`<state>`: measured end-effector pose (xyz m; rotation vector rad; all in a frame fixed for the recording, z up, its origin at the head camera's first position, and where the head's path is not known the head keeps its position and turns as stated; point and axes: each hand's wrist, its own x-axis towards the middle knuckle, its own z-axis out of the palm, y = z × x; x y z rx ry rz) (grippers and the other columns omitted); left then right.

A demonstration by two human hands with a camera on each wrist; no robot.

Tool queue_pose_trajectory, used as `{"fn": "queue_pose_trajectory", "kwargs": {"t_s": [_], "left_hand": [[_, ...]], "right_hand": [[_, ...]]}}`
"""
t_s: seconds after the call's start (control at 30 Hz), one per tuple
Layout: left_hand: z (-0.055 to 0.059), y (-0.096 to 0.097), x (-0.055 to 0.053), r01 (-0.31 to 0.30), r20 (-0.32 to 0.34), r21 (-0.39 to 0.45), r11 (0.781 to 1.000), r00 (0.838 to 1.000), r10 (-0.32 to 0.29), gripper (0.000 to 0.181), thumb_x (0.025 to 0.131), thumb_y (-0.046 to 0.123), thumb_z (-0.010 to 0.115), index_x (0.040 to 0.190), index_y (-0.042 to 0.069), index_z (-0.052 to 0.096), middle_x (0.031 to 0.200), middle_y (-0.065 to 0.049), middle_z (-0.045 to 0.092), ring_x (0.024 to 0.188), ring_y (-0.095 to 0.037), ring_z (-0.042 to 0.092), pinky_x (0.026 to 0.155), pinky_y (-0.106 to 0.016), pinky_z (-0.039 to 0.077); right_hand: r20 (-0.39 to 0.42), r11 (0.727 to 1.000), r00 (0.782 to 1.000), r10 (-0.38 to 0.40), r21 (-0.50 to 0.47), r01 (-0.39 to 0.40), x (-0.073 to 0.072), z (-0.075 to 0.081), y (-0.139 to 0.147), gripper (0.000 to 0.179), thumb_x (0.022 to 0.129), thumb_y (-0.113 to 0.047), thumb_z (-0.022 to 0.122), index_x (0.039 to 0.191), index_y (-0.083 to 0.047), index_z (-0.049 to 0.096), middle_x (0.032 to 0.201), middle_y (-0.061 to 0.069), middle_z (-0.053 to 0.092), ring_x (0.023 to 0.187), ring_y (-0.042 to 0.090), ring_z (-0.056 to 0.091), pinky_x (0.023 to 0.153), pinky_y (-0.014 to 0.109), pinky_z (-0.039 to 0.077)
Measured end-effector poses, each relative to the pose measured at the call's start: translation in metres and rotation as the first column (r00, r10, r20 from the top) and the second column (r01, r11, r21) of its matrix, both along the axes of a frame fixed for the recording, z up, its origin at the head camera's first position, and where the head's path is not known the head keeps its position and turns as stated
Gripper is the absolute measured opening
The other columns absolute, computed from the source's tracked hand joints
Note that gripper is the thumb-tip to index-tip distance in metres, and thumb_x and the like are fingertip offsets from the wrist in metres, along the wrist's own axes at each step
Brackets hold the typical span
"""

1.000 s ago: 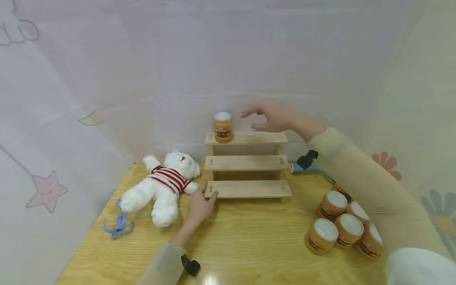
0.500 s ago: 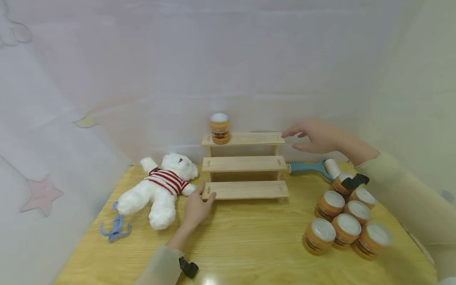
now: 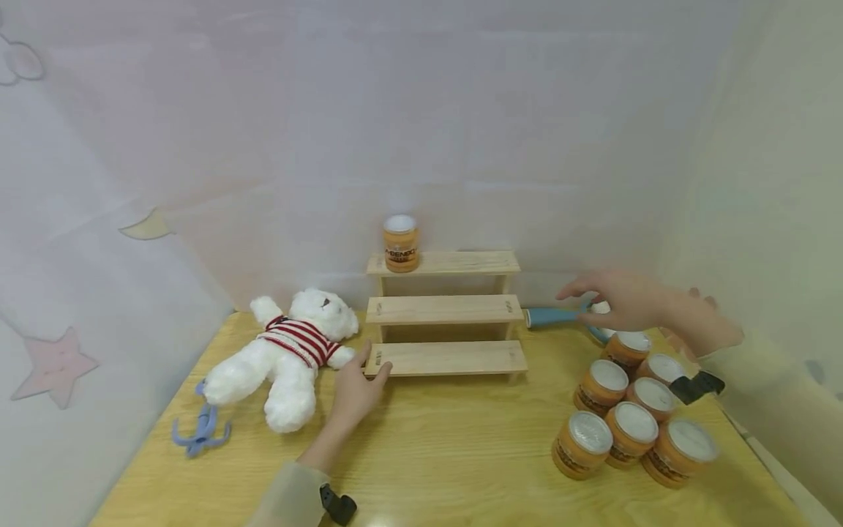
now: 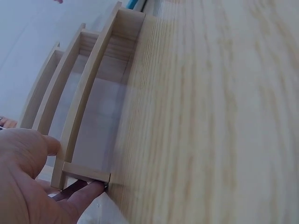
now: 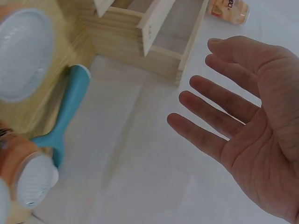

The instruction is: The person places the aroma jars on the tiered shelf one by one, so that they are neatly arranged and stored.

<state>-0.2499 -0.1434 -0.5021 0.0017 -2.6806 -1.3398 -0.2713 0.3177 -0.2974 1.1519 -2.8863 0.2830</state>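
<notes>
Busy wooden table (image 3: 448, 432), this! Across it lay a blue pronged object (image 3: 200, 438), white teddy bear (image 3: 290, 350) and blue-handled roller (image 3: 552, 316). There stood the three-tier shelf (image 3: 444, 309), and orange cans (image 3: 632, 433) clustered!

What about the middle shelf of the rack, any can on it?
No, the rack holds one can, and it stands on the top shelf.

The cans (image 3: 574, 450) are orange with white lids (image 3: 590, 432), the shelf (image 3: 444, 309) pale tan, the bear (image 3: 290, 394) white, its shirt (image 3: 301, 341) red-and-white striped.

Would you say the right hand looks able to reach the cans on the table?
Probably yes: the right hand is empty near the cans, and nothing lies on top of them.
</notes>
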Motion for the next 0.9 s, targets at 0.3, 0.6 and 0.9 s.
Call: {"fn": "queue_pose_trajectory", "kwargs": {"t_s": [0.3, 0.6, 0.9], "left_hand": [[0.005, -0.002, 0.001, -0.004, -0.015, -0.024, 1.000, 1.000, 0.004, 0.075, 0.103, 0.033, 0.072, 0.160, -0.004, 0.041, 0.163, -0.023, 0.045, 0.146, -0.045, 0.051, 0.119, -0.057, 0.046], [0.005, 0.001, 0.002, -0.006, -0.033, -0.013, 1.000, 0.999, 0.005, 0.074, 0.103, 0.030, 0.072, 0.159, -0.006, 0.041, 0.163, -0.023, 0.045, 0.152, -0.043, 0.042, 0.120, -0.059, 0.044], [0.004, 0.000, 0.002, -0.012, -0.023, -0.006, 1.000, 1.000, 0.012, 0.075, 0.103, 0.032, 0.073, 0.160, -0.004, 0.040, 0.164, -0.022, 0.045, 0.153, -0.042, 0.042, 0.121, -0.058, 0.043]], "right_hand": [[0.150, 0.997, 0.988, -0.038, -0.061, 0.048, 0.014, -0.024, 0.027, 0.037, 0.100, -0.016, 0.076, 0.136, -0.016, 0.071, 0.138, 0.011, 0.070, 0.123, 0.038, 0.067, 0.080, 0.026, 0.064], [0.146, 0.998, 0.987, -0.061, -0.006, 0.063, 0.026, -0.047, 0.045, 0.039, 0.099, -0.030, 0.078, 0.135, -0.013, 0.072, 0.130, 0.004, 0.074, 0.113, 0.029, 0.073, 0.081, 0.030, 0.063], [0.216, 1.000, 0.976, -0.013, -0.017, 0.017, 0.029, -0.067, 0.048, 0.045, 0.097, -0.042, 0.079, 0.132, -0.016, 0.072, 0.128, 0.003, 0.075, 0.107, 0.023, 0.074, 0.082, 0.037, 0.063]]}}
